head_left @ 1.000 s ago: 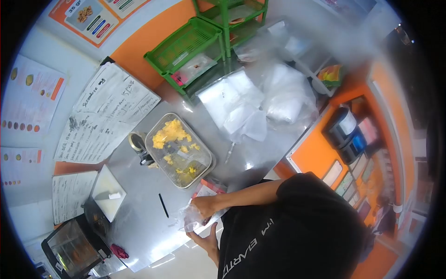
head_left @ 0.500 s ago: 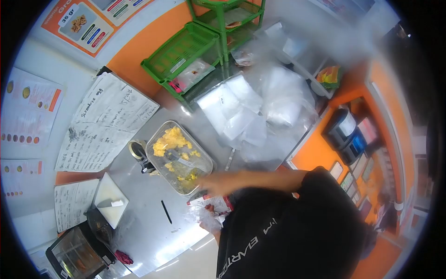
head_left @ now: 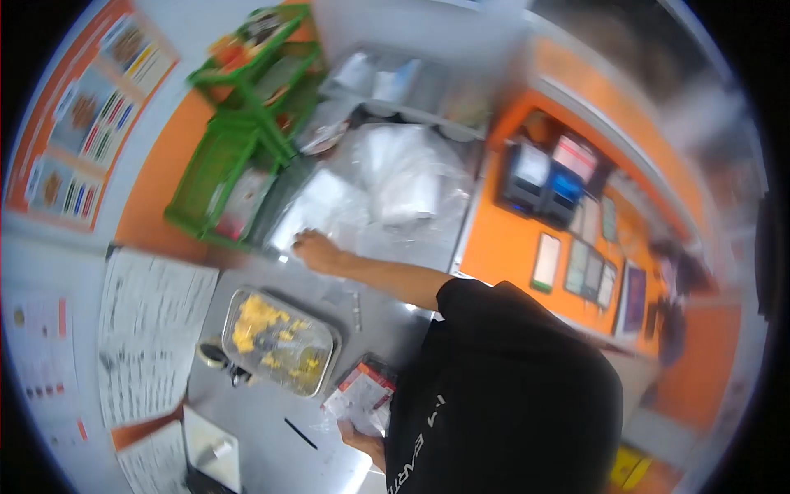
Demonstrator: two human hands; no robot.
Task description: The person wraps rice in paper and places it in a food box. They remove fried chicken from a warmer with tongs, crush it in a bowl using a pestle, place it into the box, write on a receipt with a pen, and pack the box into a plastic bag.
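Observation:
My left hand is low in the view, closed on the edge of a clear plastic pouch with a red and white label. My right arm stretches across the metal table, and my right hand is at the near edge of the flat white plastic bags. Its fingers look bent, but blur hides whether they grip a bag. Between my hands lies a clear rectangular tray holding yellow scrambled-egg-like pieces and a clear utensil that is hard to make out.
Beside the tray sits a roll of tape. A black pen and a white cutting board rest on the metal table. Green racks stand behind. Card terminals and phones occupy the orange counter on the right.
My right hand has moved from beside the tray to the white plastic bags. The view has swung to the right. My left hand still holds the pouch.

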